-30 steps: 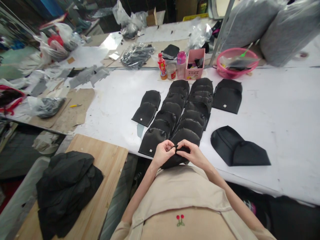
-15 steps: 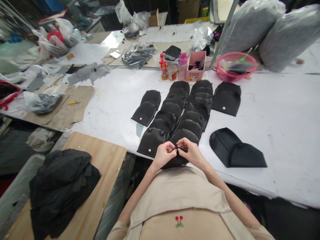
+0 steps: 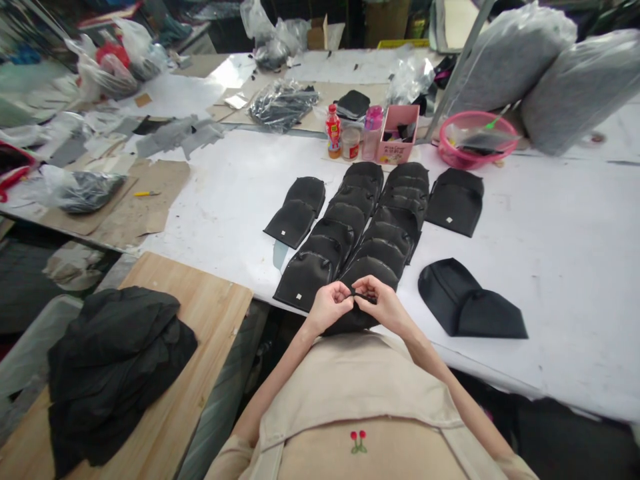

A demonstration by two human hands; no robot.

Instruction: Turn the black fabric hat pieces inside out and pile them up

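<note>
Grip: our left hand (image 3: 330, 309) and right hand (image 3: 381, 303) pinch one black piece (image 3: 351, 323) by its edge | Place: lower centre of frame, at the foot of the overlapped black rows (image 3: 384, 232) | Technique: we should hold both pinches level, tension even.

Hands (image 3: 331, 308) at centre, rows of overlapping pieces (image 3: 383, 250) on table (image 3: 580, 267) toward 12 o'clock, bottle (image 3: 333, 133) behind them, basin (image 3: 463, 160) at 1, lone piece (image 3: 470, 307) at 3, cloth (image 3: 120, 360) on board (image 3: 215, 303) between 8 and 9
</note>
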